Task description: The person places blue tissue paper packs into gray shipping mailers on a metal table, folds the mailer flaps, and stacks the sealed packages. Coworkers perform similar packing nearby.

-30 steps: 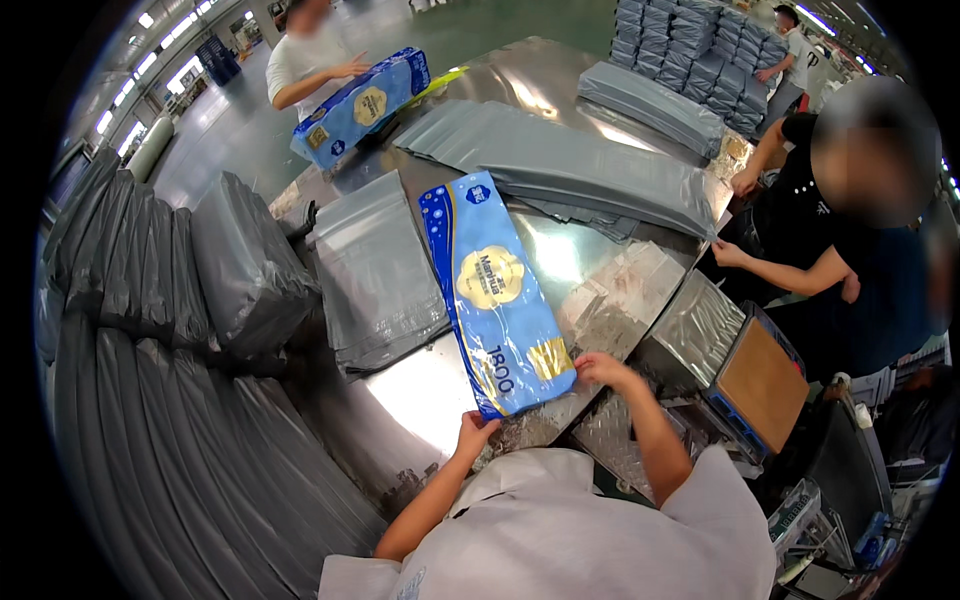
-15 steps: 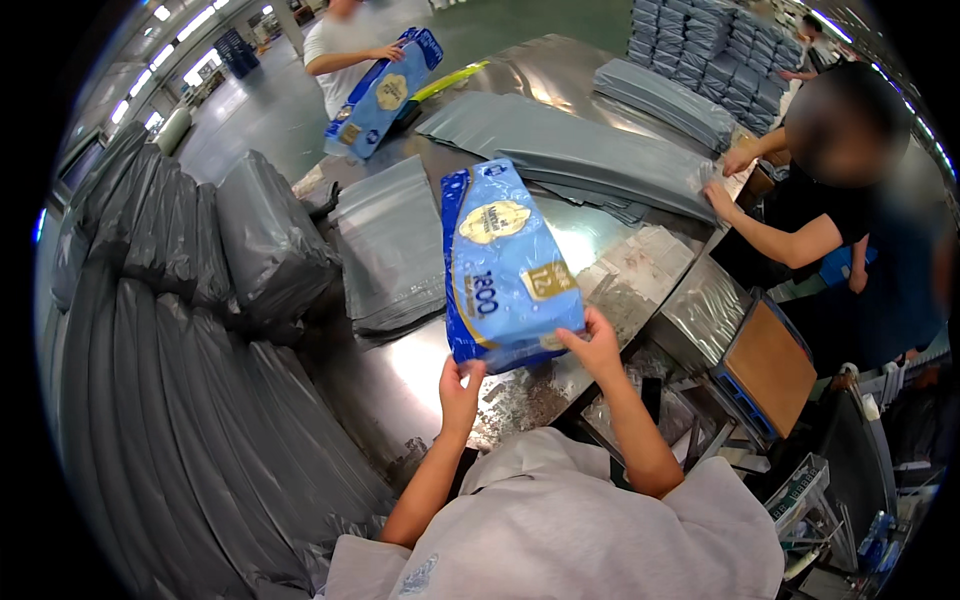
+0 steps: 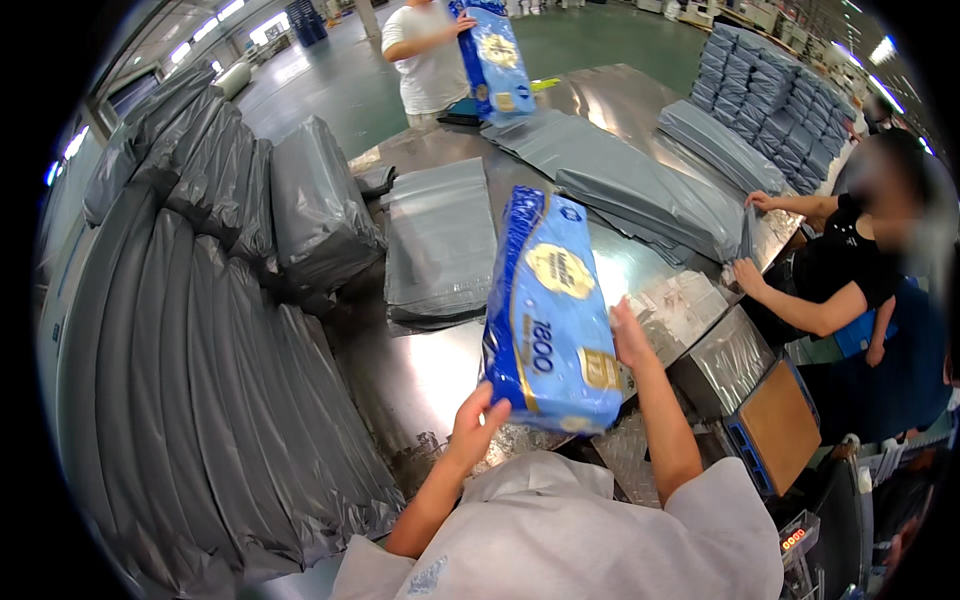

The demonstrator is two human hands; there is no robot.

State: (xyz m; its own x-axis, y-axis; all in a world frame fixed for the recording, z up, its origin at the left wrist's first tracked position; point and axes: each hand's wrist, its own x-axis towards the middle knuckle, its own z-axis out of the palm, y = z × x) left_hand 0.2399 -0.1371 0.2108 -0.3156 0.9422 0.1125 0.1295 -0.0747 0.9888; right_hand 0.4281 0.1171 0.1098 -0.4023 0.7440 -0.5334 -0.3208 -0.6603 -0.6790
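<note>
At far L, long grey rolls (image 3: 215,390) slump in a pile, w/ a boxy grey bundle (image 3: 318,195) standing just R of them. Next along, a stack of flat bags (image 3: 438,240) on the metal table (image 3: 415,375), close beside the blue pack (image 3: 560,310), so not much room that way.

L hand (image 3: 476,424) pinches the pack's near L corner, thumb on top. Pack is over the table, mid-view, near end toward the wearer; can't tell if its underside touches metal. Step in hand looks like steadying/positioning the pack btwn both hands; next move prob. calls for an even, two-sided hold so the soft wrap doesn't sag or slip.

Beyond, a co-worker in white (image 3: 432,60) holds a second blue pack (image 3: 498,60). R hand (image 3: 628,336) is at the pack's R edge; grip there unclear, can't tell if fingers close on it.

Farther R, a long grey bag pile (image 3: 650,190) blocks the way past the pack's far end, w/ a co-worker in black (image 3: 865,245) handling its R end. Brown-topped scale (image 3: 775,425) crowds the R forearm side.
</note>
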